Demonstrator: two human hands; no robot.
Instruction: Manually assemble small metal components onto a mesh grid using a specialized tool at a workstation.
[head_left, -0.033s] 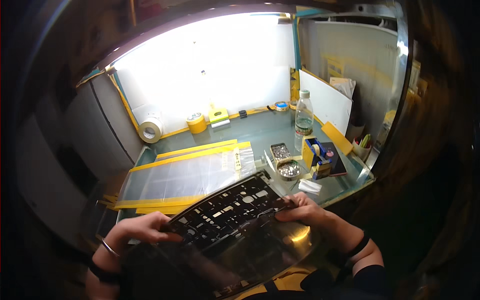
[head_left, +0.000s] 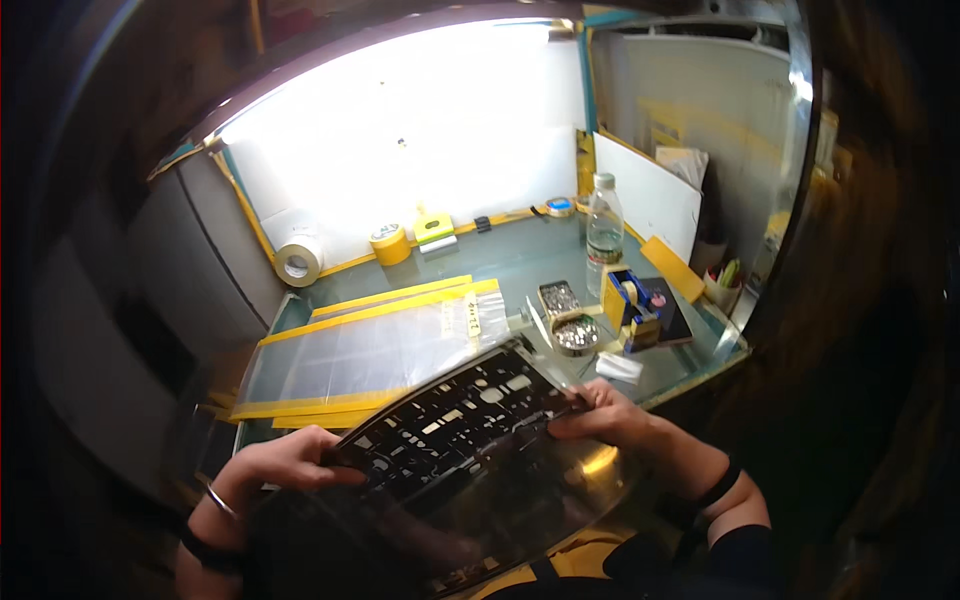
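A thin, glossy dark film sheet with many small light, clear-looking patches is held up in front of me, tilted over the table's near edge. My left hand pinches its left edge between thumb and fingers. At the right edge my right hand grips the sheet, thumb on its near side. The sheet's lower part is dark and glossy, with a yellow reflection toward the right. Beyond it on the table lies a clear plastic sheet bordered with yellow tape strips.
Right of the plastic sheet stand a round tin and a rectangular tin of small shiny pieces. A blue tape dispenser and a bottle are nearby. Tape rolls line the bright back panel. Folded white paper lies near the right edge.
The whole view has shifted very slightly. Both hands keep the same grip on the film sheet.
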